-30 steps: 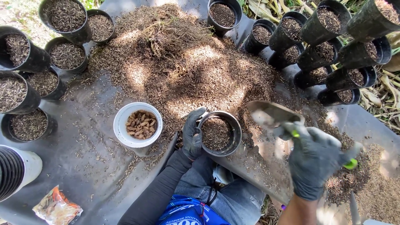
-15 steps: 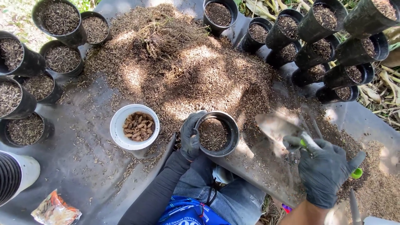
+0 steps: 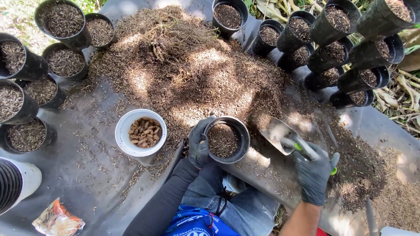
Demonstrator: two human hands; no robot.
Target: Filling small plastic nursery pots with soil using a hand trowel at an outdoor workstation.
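Left hand, gloved, grips the near-left rim of a black pot, fingers curled over its edge; the pot stands upright on the grey sheet, just in front of the person's knees, partly filled with dry brown mix. Right hand, also gloved, is clenched round the green handle of a trowel; the metal blade points up and left, lying just right of the pot and at the near edge of the heap; whether the blade touches the pot cannot be told. The heap of dry husk and roots spreads across the middle of the sheet beyond the pot. A white bowl holding brown lumps stands left of the pot, near but apart. Filled black pots stand in a cluster at far left and another, partly tilted, at far right. A small packet lies at lower left.
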